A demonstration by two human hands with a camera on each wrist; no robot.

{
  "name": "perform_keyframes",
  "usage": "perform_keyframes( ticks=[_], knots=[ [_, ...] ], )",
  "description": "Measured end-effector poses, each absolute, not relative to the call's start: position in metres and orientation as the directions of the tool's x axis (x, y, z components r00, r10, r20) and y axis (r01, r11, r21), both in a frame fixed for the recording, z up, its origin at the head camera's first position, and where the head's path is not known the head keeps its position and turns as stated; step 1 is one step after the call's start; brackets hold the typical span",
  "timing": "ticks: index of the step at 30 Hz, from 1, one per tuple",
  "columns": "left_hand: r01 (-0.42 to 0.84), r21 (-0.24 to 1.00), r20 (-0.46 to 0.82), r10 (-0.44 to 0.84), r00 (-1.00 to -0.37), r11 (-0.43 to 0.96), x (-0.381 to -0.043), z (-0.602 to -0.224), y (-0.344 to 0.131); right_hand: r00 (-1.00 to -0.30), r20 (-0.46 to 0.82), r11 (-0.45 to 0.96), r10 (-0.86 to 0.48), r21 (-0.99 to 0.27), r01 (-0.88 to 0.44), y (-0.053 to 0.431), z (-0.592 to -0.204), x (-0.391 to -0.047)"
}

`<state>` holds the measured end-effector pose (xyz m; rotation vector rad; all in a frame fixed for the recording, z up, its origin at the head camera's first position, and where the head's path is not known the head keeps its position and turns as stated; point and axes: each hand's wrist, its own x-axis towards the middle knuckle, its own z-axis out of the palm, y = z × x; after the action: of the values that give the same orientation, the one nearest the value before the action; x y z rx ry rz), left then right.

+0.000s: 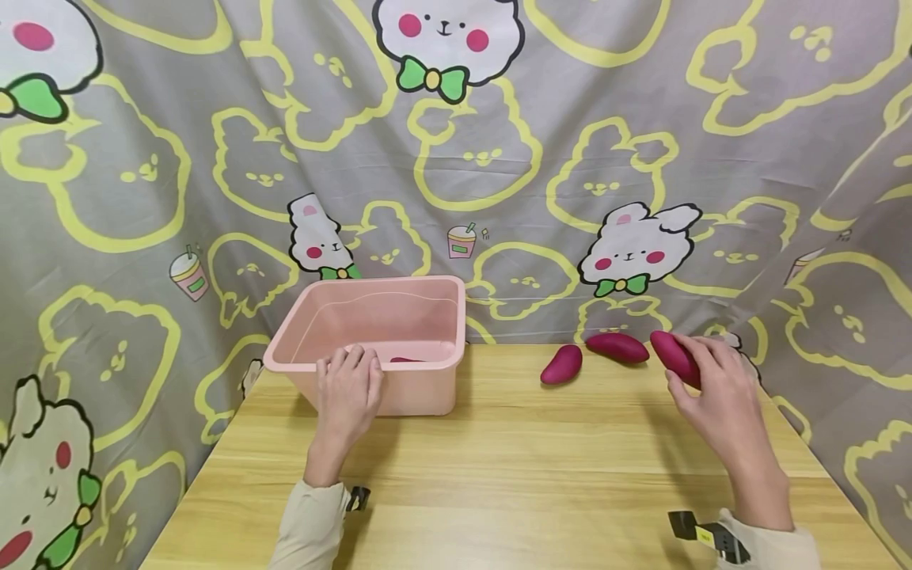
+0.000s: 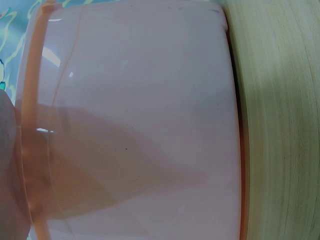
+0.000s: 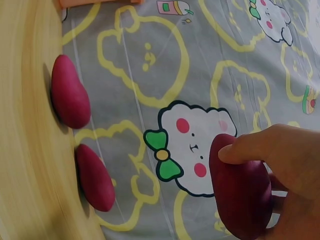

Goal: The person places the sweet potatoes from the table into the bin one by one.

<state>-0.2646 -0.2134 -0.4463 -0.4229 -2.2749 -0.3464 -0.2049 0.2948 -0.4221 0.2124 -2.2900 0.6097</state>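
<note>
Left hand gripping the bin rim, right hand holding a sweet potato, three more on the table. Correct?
Not three: the head view shows two more on the table, the left sweet potato and the right sweet potato. Left hand gripping the bin rim, right hand holding a sweet potato: correct.

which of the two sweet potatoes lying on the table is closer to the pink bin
The left sweet potato in the head view, lying slantwise; the other sweet potato lies farther from the pink bin, nearer the right hand.
</note>
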Motion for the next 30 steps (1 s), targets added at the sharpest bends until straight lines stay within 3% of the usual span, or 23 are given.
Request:
perform_keyframes(
  ticks=[18,30],
  knots=[
    [0.396,0.117,0.738,0.187,-0.649,0.911,-0.264,-0.446,-0.213,-0.745,0.667,0.851,-0.03,-0.374,-0.369,0.272,-0.421,-0.208],
    [0.391,0.124,0.728,0.185,-0.661,0.912,-0.264,-0.444,-0.212,-0.727,0.68,0.837,-0.089,-0.344,-0.425,0.256,-0.425,-0.216]
  ],
)
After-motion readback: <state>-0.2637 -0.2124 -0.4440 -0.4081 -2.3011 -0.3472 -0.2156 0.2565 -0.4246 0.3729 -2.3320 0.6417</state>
